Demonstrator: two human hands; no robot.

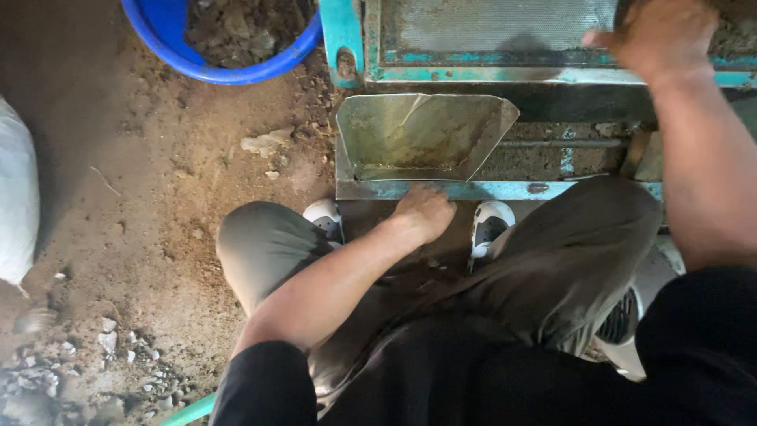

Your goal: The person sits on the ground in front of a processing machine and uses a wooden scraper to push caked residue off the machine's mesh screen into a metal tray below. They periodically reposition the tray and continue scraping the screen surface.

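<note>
I squat in front of a teal metal frame [473,190] that carries a dull metal chute [410,134]. My left hand [424,213] reaches down between my knees to the frame's lower bar, fingers curled under its edge; whether it holds anything is hidden. My right hand [661,33] rests on the upper teal rail [505,75] beside a wire mesh screen [489,24], fingers spread on dirt at the screen's right end.
A blue basin [169,43] filled with soil and stones stands at the top left on the dirt floor. A white sack [16,197] lies at the left edge. Loose stones [102,347] are scattered at lower left. A green pipe [189,410] shows at the bottom.
</note>
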